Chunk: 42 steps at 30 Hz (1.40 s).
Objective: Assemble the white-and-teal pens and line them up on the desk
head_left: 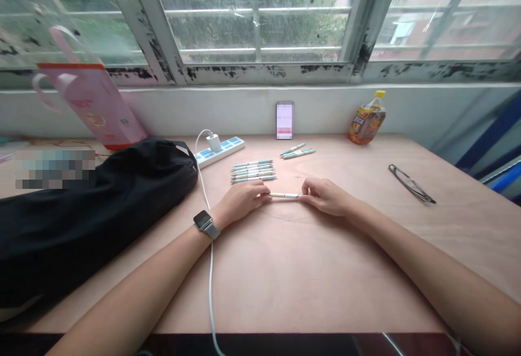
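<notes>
A pale pen [285, 195] lies level between my two hands, just above or on the wooden table. My left hand [245, 199], with a watch on its wrist, pinches the pen's left end. At the pen's right end, the fingertips of my right hand [323, 196] are closed on it. Several similar pens [253, 171] lie side by side in a row just beyond my left hand. Farther back, a few loose pens [299, 153] rest at slight angles, below the phone.
A phone [285, 120] leans on the wall. The bottle [367, 118] stands back right; glasses [412, 184] lie at right. At left are a black cloth item [101, 209], a pink bag [97, 106] and a power strip [222, 151]. Its white cable [211, 280] passes under my left wrist.
</notes>
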### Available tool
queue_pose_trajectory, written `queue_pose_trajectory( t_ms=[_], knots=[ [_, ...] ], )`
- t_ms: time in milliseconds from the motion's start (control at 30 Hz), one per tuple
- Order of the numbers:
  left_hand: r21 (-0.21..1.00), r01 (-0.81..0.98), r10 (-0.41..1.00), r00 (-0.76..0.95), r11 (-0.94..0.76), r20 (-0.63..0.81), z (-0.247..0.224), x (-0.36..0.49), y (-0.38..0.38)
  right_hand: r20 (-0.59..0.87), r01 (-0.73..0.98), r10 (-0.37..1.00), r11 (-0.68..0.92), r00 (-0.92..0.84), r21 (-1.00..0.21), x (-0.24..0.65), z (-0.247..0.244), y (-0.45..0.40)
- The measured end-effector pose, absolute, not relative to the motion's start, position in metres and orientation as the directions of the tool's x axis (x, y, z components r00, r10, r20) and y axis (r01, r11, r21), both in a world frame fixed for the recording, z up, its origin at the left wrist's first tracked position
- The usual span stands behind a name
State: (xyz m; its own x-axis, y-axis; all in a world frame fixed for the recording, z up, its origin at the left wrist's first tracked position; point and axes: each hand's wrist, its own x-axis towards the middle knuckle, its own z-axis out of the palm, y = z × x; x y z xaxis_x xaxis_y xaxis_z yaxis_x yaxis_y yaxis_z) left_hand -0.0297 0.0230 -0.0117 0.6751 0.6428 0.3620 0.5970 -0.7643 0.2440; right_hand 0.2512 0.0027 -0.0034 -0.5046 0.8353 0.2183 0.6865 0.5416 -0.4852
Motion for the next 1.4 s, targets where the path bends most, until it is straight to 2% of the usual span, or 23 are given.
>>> queue_pose_trajectory(
  t_ms=[133,300,433,500,567,633,700,767,900,967,1033,1100,1200,1267,1333,1400],
  knots=[
    [0.276,0.602,0.661,0.660,-0.750,0.357,-0.011,-0.031,0.025,0.193,0.680,0.828,0.546,-0.526,-0.490,0.251,-0.003,0.003],
    [0.342,0.562,0.657,0.674,-0.753,0.337,-0.007,-0.029,0.022,0.227,0.694,0.831,0.551,-0.508,-0.463,0.251,-0.009,0.008],
    [0.334,0.525,0.619,0.708,-0.783,0.339,-0.004,-0.026,0.018,0.228,0.708,0.849,0.525,-0.476,-0.472,0.251,-0.015,0.010],
    [0.327,0.523,0.615,0.709,-0.787,0.346,-0.005,-0.025,0.018,0.250,0.663,0.854,0.513,-0.456,-0.545,0.250,-0.014,0.011],
    [0.321,0.547,0.633,0.691,-0.773,0.349,-0.007,-0.025,0.019,0.273,0.557,0.878,0.464,-0.393,-0.689,0.249,-0.010,0.010],
    [0.286,0.603,0.667,0.654,-0.745,0.359,-0.009,-0.025,0.018,0.273,0.374,0.919,0.369,-0.285,-0.851,0.246,-0.004,0.008],
    [0.214,0.659,0.682,0.620,-0.721,0.388,-0.009,-0.022,0.015,0.256,0.185,0.949,0.289,-0.184,-0.939,0.240,0.003,0.003],
    [0.144,0.693,0.675,0.599,-0.707,0.432,-0.007,-0.016,0.007,0.270,0.095,0.955,0.282,-0.127,-0.955,0.231,0.007,-0.004],
    [0.072,0.695,0.623,0.589,-0.716,0.514,0.001,-0.003,-0.012,0.347,0.098,0.934,0.355,-0.089,-0.930,0.214,0.008,-0.020],
    [0.075,0.690,0.605,0.571,-0.720,0.554,0.003,0.002,-0.018,0.356,0.084,0.930,0.363,-0.092,-0.928,0.209,0.006,-0.025],
    [0.162,0.677,0.624,0.523,-0.718,0.581,0.002,0.004,-0.020,0.357,0.056,0.922,0.368,-0.148,-0.928,0.207,0.005,-0.029],
    [0.334,0.613,0.668,0.463,-0.716,0.583,-0.001,0.005,-0.018,0.374,0.062,0.898,0.397,-0.229,-0.916,0.207,0.003,-0.032],
    [0.651,0.359,0.740,0.410,-0.669,0.534,-0.004,0.005,-0.015,0.414,0.232,0.856,0.491,-0.310,-0.840,0.206,-0.002,-0.033],
    [0.797,0.171,0.777,0.412,-0.580,0.477,-0.005,0.006,-0.013,0.439,0.345,0.828,0.549,-0.350,-0.761,0.205,-0.006,-0.031],
    [0.871,0.062,0.804,0.422,-0.487,0.419,-0.006,0.006,-0.012,0.461,0.388,0.802,0.590,-0.379,-0.708,0.206,-0.010,-0.026],
    [0.897,0.033,0.816,0.431,-0.441,0.385,-0.008,0.006,-0.009,0.472,0.403,0.787,0.611,-0.397,-0.681,0.208,-0.012,-0.020]
  ],
)
